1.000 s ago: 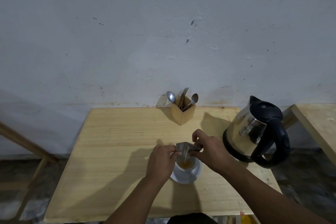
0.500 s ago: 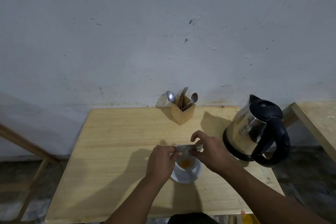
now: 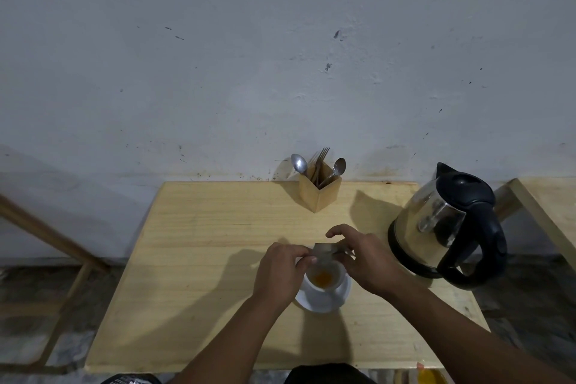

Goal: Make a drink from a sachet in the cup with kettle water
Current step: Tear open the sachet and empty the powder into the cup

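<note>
A white cup [image 3: 331, 284] stands on a white saucer [image 3: 324, 302] near the table's front middle, with orange powder [image 3: 322, 277] in its bottom. Just above the cup's far rim, a small grey sachet [image 3: 325, 250] is held flat between both hands. My left hand [image 3: 280, 274] pinches its left end and my right hand [image 3: 364, 262] pinches its right end. A steel kettle [image 3: 436, 221] with a black lid and handle sits on its base to the right, close to my right hand.
A wooden cutlery box [image 3: 319, 190] with spoons and a fork stands at the table's back edge by the wall. The wooden table [image 3: 202, 259] ends at the front. Another wooden surface [image 3: 548, 203] lies at far right, and a wooden frame [image 3: 46, 237] at left.
The sachet has been levelled from a tilted, pouring position to flat above the cup. Both hands stayed beside the cup. More orange powder shows in the cup.
</note>
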